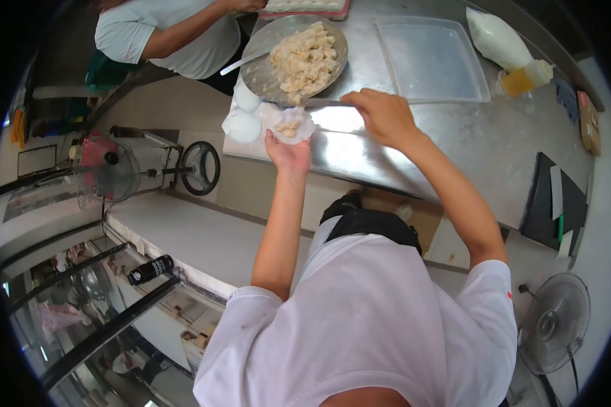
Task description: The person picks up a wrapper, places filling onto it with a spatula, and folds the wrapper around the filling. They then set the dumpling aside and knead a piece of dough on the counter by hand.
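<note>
On my left hand (290, 154) rests a thin round white dough wrapper (304, 129), with a small lump of pale filling (288, 127) in its middle. My right hand (387, 117) is closed on the end of a thin flat spatula (326, 104), whose blade points left, just above the wrapper. Behind the wrapper stands a wide metal bowl (254, 74) with a heap of chunky pale filling (305, 60) in it. A white-handled utensil (241, 64) leans over the bowl's left rim. Two stacks of round wrappers (242, 127) lie left of my left hand.
A co-worker in a pale shirt (176, 41) stands at the far left, near a red-edged tray (305, 8). On the metal table (414, 142) are a clear plastic lid (431, 57), a white bag (497, 37) and a yellow squeeze bottle (528, 78).
</note>
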The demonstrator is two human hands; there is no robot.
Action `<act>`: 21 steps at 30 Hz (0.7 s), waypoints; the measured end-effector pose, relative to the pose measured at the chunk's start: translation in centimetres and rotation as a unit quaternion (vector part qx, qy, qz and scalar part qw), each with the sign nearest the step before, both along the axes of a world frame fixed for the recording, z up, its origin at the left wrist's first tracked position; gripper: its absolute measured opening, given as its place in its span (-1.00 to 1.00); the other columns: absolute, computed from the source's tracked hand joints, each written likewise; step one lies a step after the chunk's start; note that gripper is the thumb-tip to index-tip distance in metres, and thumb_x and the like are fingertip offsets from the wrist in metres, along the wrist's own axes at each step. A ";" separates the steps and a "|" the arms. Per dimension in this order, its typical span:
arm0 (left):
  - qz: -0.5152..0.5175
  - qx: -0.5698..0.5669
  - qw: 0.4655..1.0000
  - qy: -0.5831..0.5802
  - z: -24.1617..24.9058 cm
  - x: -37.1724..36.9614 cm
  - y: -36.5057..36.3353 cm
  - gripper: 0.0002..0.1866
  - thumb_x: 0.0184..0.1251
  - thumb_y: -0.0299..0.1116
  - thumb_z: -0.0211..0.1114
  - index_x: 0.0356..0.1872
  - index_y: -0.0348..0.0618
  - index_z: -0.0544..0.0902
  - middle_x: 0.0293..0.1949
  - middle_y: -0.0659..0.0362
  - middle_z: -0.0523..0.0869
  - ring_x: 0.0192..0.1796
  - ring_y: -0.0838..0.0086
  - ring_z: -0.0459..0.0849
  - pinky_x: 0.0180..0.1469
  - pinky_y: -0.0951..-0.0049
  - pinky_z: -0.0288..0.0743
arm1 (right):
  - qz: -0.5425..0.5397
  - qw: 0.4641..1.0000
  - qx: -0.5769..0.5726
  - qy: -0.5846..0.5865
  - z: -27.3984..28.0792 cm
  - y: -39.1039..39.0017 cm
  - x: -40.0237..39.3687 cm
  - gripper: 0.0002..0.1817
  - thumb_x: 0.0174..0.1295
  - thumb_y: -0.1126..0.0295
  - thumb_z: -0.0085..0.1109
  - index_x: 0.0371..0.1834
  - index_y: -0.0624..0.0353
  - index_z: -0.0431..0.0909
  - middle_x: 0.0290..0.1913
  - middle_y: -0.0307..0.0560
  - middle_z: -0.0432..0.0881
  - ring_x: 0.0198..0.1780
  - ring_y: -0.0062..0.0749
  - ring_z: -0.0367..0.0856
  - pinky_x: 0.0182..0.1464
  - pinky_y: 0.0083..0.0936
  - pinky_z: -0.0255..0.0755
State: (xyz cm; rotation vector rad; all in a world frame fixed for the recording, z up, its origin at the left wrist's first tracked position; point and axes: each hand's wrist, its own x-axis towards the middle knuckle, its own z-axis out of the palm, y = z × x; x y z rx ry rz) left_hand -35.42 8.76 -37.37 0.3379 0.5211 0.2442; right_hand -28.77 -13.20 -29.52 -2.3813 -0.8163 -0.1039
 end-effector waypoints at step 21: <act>-0.101 -0.007 0.995 0.003 2.3 -6.3 -4.1 -0.41 0.54 -0.01 -0.25 0.38 -0.18 0.33 0.34 -0.05 0.47 0.34 0.02 0.47 0.29 -0.07 0.41 | -0.093 0.965 -0.240 -0.055 2.9 -5.4 3.5 -0.72 0.35 0.37 0.04 0.04 -0.07 0.67 -0.14 -0.03 0.61 -0.05 -0.11 0.62 -0.06 -0.25 0.51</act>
